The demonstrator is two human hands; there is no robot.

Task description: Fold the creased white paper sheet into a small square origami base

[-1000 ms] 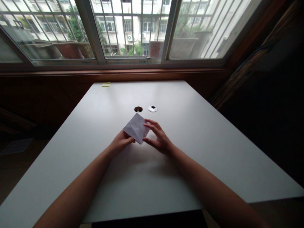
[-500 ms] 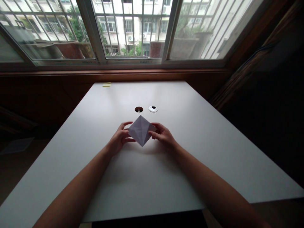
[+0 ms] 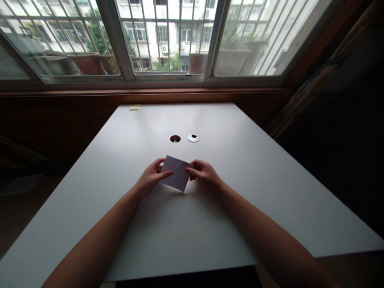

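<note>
A small folded piece of white paper (image 3: 177,176) is held just above the white table (image 3: 186,224), near its middle. My left hand (image 3: 151,178) pinches the paper's left edge, thumb on top. My right hand (image 3: 205,175) pinches its right edge with fingers curled. The paper now looks like a flat four-sided shape tilted toward me, its lower corner close to the tabletop.
A round cable hole (image 3: 175,139) and its white cap (image 3: 193,138) lie just beyond the paper. A small yellow note pad (image 3: 134,107) sits at the table's far left edge. A barred window (image 3: 168,36) and a wooden sill run behind. Dark room to the right.
The paper went from a diamond held upright to a flatter, lower shape. Both hands came to pinch its sides and sank toward the table.
</note>
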